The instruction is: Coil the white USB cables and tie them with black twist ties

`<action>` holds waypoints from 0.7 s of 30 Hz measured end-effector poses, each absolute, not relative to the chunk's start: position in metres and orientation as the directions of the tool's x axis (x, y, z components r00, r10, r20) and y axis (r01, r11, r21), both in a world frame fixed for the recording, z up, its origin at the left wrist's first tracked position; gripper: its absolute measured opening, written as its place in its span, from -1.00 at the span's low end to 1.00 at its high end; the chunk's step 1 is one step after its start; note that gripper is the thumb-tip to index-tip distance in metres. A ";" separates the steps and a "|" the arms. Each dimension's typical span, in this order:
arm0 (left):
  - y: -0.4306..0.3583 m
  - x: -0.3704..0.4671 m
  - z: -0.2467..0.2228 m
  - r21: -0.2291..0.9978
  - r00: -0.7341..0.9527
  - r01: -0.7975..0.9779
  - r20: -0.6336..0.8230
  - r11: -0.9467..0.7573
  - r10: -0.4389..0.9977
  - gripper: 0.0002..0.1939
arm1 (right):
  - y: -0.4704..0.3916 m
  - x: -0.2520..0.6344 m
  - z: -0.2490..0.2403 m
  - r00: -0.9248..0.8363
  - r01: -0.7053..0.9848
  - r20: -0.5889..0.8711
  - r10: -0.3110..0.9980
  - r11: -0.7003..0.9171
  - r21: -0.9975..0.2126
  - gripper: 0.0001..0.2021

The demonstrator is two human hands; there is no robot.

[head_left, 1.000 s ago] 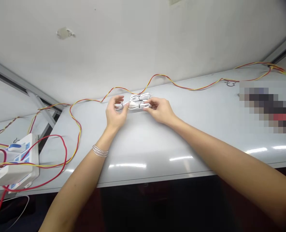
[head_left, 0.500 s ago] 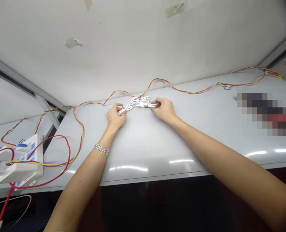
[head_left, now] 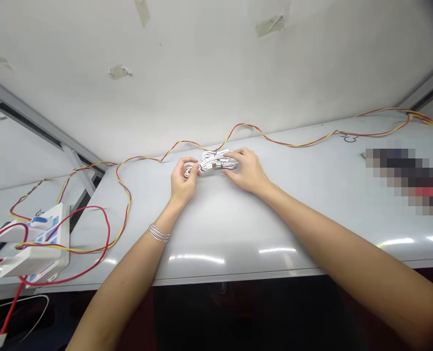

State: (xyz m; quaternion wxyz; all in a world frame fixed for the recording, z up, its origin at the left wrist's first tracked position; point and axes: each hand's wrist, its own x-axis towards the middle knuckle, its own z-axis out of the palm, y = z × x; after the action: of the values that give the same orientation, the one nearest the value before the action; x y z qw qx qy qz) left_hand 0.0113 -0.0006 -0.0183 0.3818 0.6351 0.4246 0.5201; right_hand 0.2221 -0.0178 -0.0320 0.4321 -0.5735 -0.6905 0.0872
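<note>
Three white USB cable bundles lie together near the back of the grey tabletop, each coiled and bound with a dark tie. My left hand (head_left: pixel 183 181) is closed round the left cable bundle (head_left: pixel 189 171), thumb and fingers pinching it. This bundle overlaps the others, and a metal USB plug (head_left: pixel 214 166) shows beside it. On the right, my right hand (head_left: pixel 249 170) has its thumb and fingers round the end of the lower right cable bundle (head_left: pixel 228 165). Behind that sits the back cable bundle (head_left: pixel 209 155), touching the fingertips of my right hand.
A twisted red and yellow wire (head_left: pixel 285 145) runs along the back of the tabletop (head_left: pixel 234 224). At the left, a white power strip (head_left: pixel 61 229) holds plugs and looped red wire. A pixelated patch (head_left: pixel 406 175) covers something at the right. The white wall stands behind.
My left hand has moved right with its cable bundle, bringing it onto the other bundles. My right hand's fingers have spread wider round the bundle ends. The view has shifted slightly.
</note>
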 end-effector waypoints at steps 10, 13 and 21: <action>0.002 0.012 -0.019 0.975 0.191 -0.035 0.220 -0.218 0.956 -0.49 | -0.029 0.206 -0.031 -0.060 0.562 0.569 0.820 0.499 -0.660 -0.76; 0.001 0.012 -0.018 0.980 0.198 -0.121 0.179 -0.157 0.964 -0.43 | -0.029 0.206 -0.029 -0.056 0.527 0.544 0.837 0.487 -0.696 -0.76; -0.002 0.018 -0.020 0.963 0.293 -0.188 0.241 -0.191 0.925 -0.51 | -0.040 0.200 -0.022 -0.089 0.490 0.436 0.896 0.420 -0.763 -0.74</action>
State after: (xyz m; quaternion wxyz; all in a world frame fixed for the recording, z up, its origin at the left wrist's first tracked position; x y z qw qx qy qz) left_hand 0.0175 -0.0025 -0.0203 0.5522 0.5845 0.3151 0.5041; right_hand 0.1995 -0.0398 -0.0223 0.4623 -0.4918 -0.7046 0.2191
